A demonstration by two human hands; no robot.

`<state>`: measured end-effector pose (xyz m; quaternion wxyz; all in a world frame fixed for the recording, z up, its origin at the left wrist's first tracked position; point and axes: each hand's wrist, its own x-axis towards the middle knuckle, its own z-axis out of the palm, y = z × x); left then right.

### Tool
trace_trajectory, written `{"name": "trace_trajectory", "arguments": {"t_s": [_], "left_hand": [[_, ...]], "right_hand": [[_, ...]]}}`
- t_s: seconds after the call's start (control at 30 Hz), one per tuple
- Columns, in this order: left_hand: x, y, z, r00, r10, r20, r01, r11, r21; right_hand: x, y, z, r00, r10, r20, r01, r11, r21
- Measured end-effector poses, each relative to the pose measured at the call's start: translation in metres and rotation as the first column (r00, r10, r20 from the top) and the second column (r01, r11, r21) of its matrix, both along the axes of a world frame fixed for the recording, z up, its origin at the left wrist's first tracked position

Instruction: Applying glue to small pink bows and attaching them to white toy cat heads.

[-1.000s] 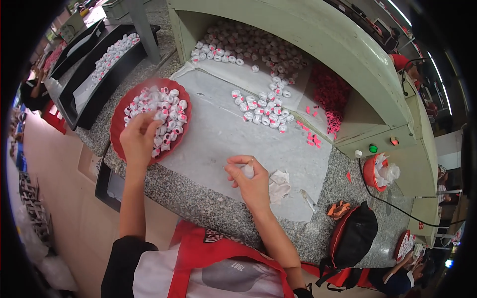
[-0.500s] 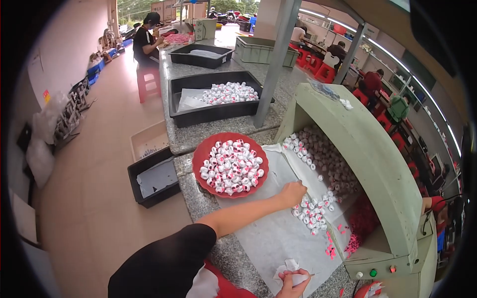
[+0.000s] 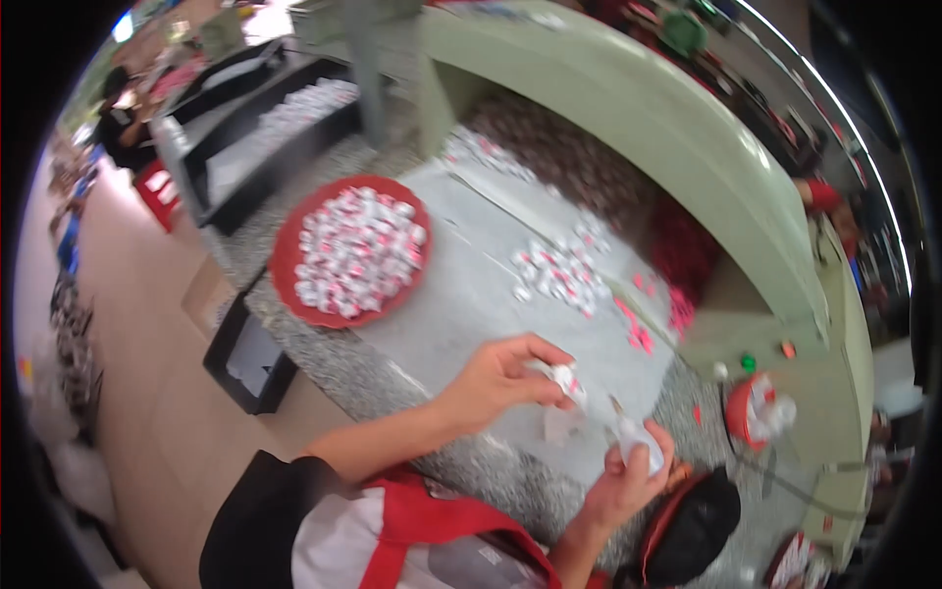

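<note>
Head view showed the left hand (image 3: 496, 378) pinching a small wrapped piece (image 3: 564, 378) just left of the right hand (image 3: 628, 471), which gripped a white wrapper (image 3: 633, 442); both hovered over the surface (image 3: 461, 304), nearer than the red tray (image 3: 285, 265).

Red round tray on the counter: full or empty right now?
Full. The red tray is heaped nearly rim to rim with small white-and-red wrapped pieces.
</note>
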<state>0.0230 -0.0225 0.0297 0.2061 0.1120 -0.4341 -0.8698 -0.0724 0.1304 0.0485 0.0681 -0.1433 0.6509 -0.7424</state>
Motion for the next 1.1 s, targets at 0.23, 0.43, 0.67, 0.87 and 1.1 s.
{"name": "trace_trajectory", "arguments": {"t_s": [0.23, 0.43, 0.67, 0.87, 1.1], "left_hand": [[-0.022, 0.022, -0.002, 0.995, 0.067, -0.074, -0.075, 0.990, -0.118], [-0.023, 0.035, 0.004, 0.997, 0.080, 0.014, -0.077, 0.982, -0.174], [-0.026, 0.039, 0.002, 0.993, 0.112, -0.028, -0.115, 0.956, -0.268], [-0.027, 0.036, 0.003, 0.993, 0.116, -0.025, -0.118, 0.931, -0.346], [-0.022, 0.027, 0.001, 0.988, 0.152, -0.029, -0.149, 0.879, -0.453]], "right_hand": [[0.023, 0.022, 0.016, 0.870, 0.112, -0.480, 0.006, 0.971, 0.237], [0.006, 0.026, 0.009, 0.709, 0.166, -0.685, -0.033, 0.979, 0.202], [0.001, 0.026, 0.006, 0.712, 0.168, -0.681, -0.047, 0.980, 0.193], [0.000, 0.022, 0.009, 0.708, 0.197, -0.679, -0.077, 0.976, 0.204], [0.004, 0.020, 0.019, 0.768, 0.285, -0.574, -0.104, 0.939, 0.327]]}}
